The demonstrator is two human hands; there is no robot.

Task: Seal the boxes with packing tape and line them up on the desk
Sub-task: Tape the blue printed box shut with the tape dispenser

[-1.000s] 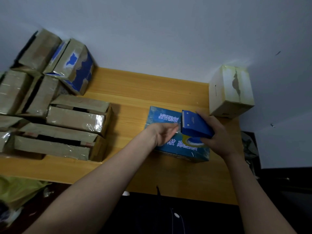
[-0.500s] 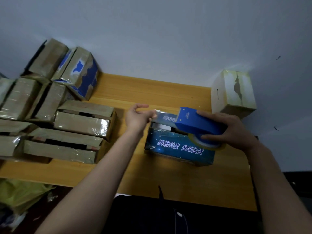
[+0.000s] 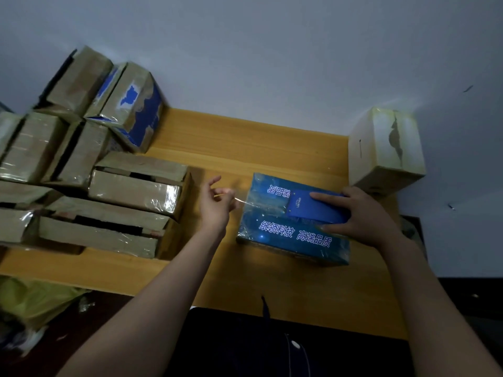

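Note:
A blue box (image 3: 283, 235) with white lettering lies flat on the wooden desk (image 3: 245, 148), right of centre. My right hand (image 3: 362, 216) grips a blue tape dispenser (image 3: 313, 208) held down on the box's top. A strip of clear tape (image 3: 239, 201) stretches from the dispenser out past the box's left edge. My left hand (image 3: 217, 205) pinches the free end of that strip, just left of the box and above the desk.
Several tape-wrapped brown boxes (image 3: 130, 194) are piled at the left, with a blue-and-brown one (image 3: 136, 110) behind. A pale box (image 3: 386, 148) stands at the desk's back right corner by the wall. Yellow-green bags (image 3: 35, 300) lie below the desk's left front edge.
The dispenser has come down onto the box's top. My left hand keeps the tape end pulled out to the left, and the box's top now lies flat.

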